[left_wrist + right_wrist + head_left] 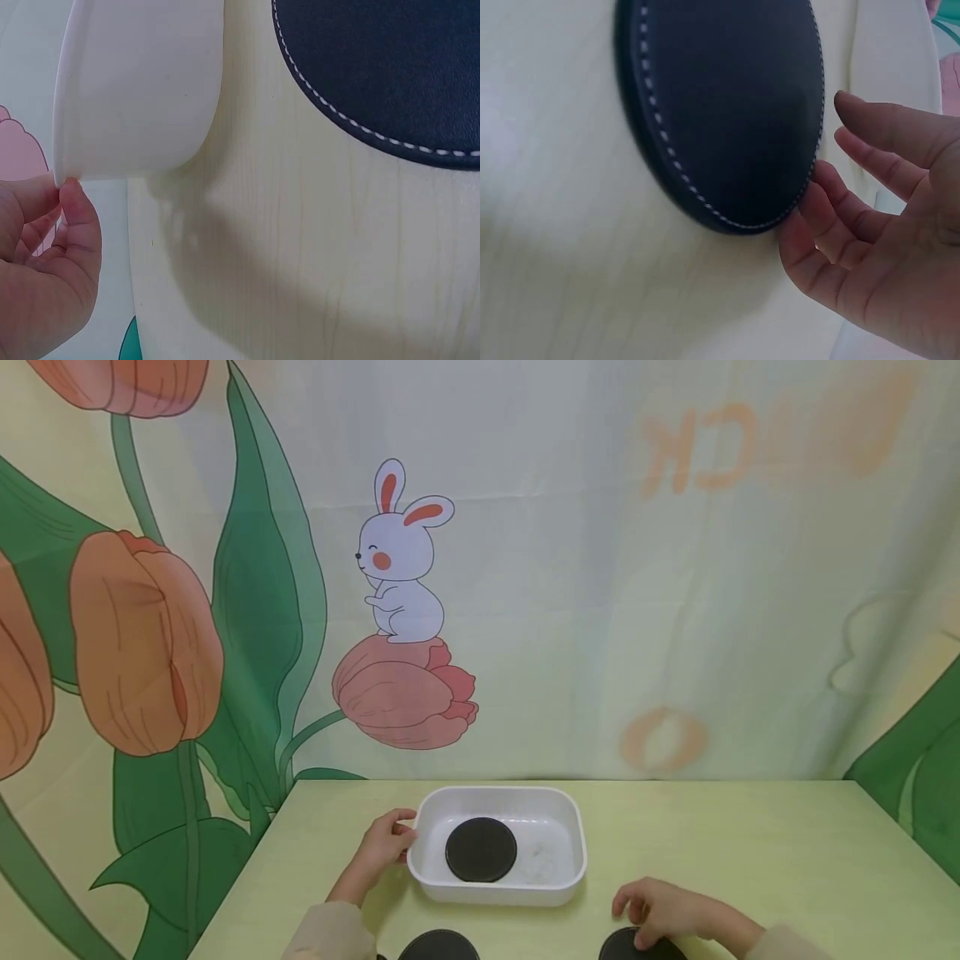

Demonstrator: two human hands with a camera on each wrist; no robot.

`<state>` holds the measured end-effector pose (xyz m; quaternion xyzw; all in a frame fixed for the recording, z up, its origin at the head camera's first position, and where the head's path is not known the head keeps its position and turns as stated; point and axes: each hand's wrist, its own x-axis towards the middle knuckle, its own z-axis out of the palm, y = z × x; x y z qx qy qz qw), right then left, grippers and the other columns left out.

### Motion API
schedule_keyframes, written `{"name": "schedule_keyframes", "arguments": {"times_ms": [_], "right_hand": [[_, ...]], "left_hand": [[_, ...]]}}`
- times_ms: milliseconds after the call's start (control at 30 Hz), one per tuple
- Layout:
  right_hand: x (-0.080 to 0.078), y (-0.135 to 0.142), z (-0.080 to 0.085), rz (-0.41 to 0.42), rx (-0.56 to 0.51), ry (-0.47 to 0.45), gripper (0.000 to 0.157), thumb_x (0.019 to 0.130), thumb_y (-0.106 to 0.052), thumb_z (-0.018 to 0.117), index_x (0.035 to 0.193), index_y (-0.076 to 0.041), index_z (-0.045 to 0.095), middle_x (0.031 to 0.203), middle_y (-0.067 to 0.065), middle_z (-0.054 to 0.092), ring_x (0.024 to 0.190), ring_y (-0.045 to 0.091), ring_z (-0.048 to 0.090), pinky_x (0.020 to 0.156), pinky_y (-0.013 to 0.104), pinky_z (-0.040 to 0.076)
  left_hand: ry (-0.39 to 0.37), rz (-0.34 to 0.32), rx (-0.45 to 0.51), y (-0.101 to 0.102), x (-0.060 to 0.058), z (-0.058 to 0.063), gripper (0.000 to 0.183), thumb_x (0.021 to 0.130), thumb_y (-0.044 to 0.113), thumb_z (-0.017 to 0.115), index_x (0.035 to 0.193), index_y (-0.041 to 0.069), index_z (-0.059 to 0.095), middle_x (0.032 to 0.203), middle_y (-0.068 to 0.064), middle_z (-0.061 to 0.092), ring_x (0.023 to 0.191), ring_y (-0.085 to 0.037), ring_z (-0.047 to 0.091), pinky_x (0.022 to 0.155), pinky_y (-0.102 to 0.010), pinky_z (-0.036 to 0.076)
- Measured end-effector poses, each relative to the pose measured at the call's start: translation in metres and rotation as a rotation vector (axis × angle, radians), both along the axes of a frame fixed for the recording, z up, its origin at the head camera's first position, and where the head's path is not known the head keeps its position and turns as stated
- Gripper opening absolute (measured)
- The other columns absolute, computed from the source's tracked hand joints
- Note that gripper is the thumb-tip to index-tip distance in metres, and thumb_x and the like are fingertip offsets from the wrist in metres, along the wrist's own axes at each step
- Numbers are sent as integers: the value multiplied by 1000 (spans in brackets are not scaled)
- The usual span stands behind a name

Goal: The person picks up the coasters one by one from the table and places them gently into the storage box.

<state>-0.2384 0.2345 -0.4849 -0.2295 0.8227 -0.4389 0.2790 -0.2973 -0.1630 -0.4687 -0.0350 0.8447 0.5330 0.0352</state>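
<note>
A white rectangular tray (495, 896) stands at the middle of the table with a round black coaster (481, 850) lying inside it, left of centre. My left hand (385, 845) pinches the tray's left end; in the left wrist view, thumb and fingertip meet at the rim. Near the front edge of the view, my right hand (663, 910) is over another black coaster (637, 945). Up close, this coaster (727, 112) has white stitching around its border. Loosely bent fingertips (810, 202) are right at its edge, with one long digit spread away from them.
A third stitched black coaster (390, 67) lies in front of the tray, partly cut off in the head view. The pale wood-grain table (750, 843) ends at a hanging cloth (562, 610) printed with tulips and a rabbit.
</note>
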Motion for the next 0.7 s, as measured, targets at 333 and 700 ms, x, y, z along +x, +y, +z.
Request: {"name": "schedule_keyframes", "arguments": {"times_ms": [333,700], "right_hand": [[4,-4,-6,10,127,95,29,63,5,69,86,-6,55,80,6,51,72,18,44,63,28,37],[0,-7,-7,21,173,100,30,60,9,70,79,-6,52,77,5,47,66,14,41,58,23,35]], "left_hand": [[6,-7,-6,-1,-1,-3,33,86,2,51,119,-3,47,86,-11,52,70,-17,52,55,-25,49],[10,-5,-12,0,0,-1,33,86,2,51,119,-3,47,86,-12,52,71,-17,51,55,-25,49]]}}
